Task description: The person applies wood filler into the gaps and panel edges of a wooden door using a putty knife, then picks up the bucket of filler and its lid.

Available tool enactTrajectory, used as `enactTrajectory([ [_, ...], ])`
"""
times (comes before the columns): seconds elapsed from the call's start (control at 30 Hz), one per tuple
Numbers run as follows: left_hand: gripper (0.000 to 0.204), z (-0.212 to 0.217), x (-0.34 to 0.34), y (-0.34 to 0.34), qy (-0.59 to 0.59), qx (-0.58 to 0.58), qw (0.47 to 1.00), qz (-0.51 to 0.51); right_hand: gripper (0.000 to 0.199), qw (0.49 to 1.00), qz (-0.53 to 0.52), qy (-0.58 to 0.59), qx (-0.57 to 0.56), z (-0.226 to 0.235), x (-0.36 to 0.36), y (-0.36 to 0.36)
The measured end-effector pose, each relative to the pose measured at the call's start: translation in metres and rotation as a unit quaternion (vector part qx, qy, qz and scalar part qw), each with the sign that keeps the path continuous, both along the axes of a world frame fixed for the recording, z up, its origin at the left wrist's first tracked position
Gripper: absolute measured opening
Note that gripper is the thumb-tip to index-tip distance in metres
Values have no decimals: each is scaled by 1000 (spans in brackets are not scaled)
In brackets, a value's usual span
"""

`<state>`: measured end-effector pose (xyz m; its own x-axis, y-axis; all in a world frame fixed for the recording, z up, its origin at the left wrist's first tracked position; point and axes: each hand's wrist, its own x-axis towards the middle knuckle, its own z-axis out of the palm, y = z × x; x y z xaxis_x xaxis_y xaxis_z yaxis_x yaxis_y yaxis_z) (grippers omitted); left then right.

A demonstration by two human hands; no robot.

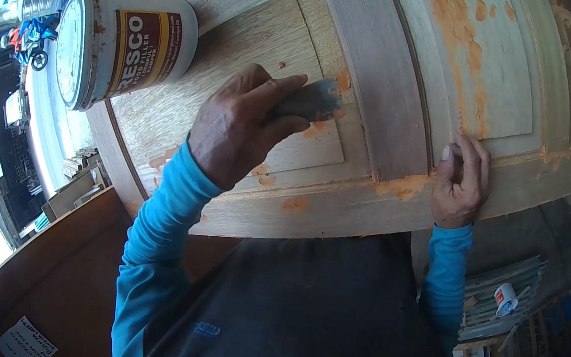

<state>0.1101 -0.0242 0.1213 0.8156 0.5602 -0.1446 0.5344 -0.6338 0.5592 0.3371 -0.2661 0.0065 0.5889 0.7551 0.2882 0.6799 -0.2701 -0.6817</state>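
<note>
A flat, dark grey putty scraper (309,101) is gripped between the thumb and fingers of my left hand (235,123). Its far end, smeared with filler, meets the wooden door (272,221) beside an orange patch (316,130). My right hand (464,181) rests on the door's near rail at the right, fingers loosely bent and apart from the thumb, holding nothing that I can see. Orange filler (404,186) marks the rail between my hands. On the left of the door lies a white tub (141,46) with a brown and yellow label, its lid facing left.
Beyond the door's left edge stands a brown wooden board (58,270) bearing a handwritten paper (26,342). A motorbike (34,41) is outside at the far left. Below right, a small white container (505,298) sits among slats and timber.
</note>
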Motion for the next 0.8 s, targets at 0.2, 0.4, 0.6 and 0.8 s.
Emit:
enactTrajectory([
  [0.2, 24, -24, -4, -71, -148, -194, 965, 92, 52, 976, 157, 154, 2, 45, -51, 1],
  [0.4, 30, -54, 7, -107, -253, -224, 921, 195, 61, 931, 212, 295, -24, 46, -101, 12],
  [0.6, 34, -48, -7, -85, -276, -220, 923, 157, 60, 923, 190, 316, -110, 41, -92, 3],
  [0.8, 69, -9, -91, 18, -227, 418, 818, 323, 55, 967, 199, 143, -67, 65, -71, 34],
])
